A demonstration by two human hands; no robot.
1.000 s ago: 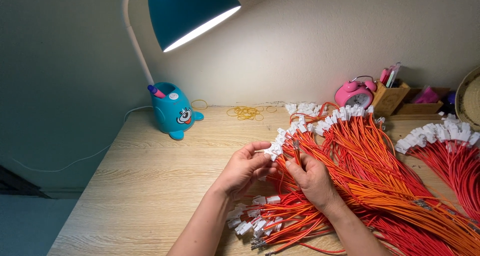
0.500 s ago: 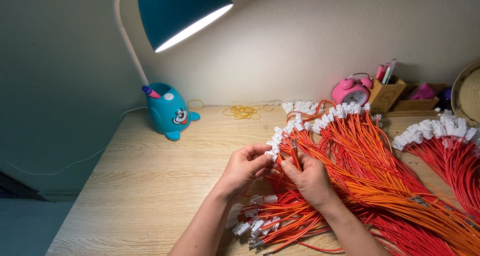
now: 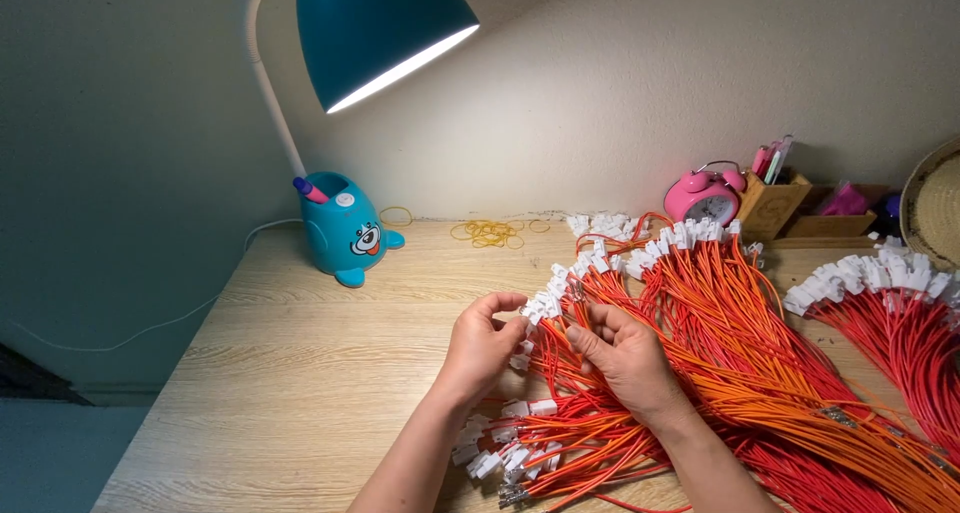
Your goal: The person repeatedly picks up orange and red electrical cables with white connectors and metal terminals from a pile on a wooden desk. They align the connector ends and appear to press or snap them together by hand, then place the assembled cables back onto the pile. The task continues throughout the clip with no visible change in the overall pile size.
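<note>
A big heap of orange-red wires (image 3: 760, 373) with white plastic connectors at their ends covers the right half of the wooden desk (image 3: 300, 373). My left hand (image 3: 480, 348) pinches a cluster of white connectors (image 3: 545, 305) at the near end of one bundle. Just to its right, my right hand (image 3: 625, 353) rests on the same bundle, its fingers closed round the wires below those connectors. A smaller loose bunch of wires with connectors (image 3: 520, 448) lies under my forearms near the front edge.
A teal desk lamp (image 3: 385, 33) shines from above. A teal cartoon pen holder (image 3: 345, 228) stands at the back left, yellow rubber bands (image 3: 487, 233) lie by the wall, and a pink alarm clock (image 3: 708, 195) and wooden organiser (image 3: 775, 203) sit at the back right.
Both hands stay on the same bundle. The fingers have shifted slightly along the connectors, and the head view has tilted a little.
</note>
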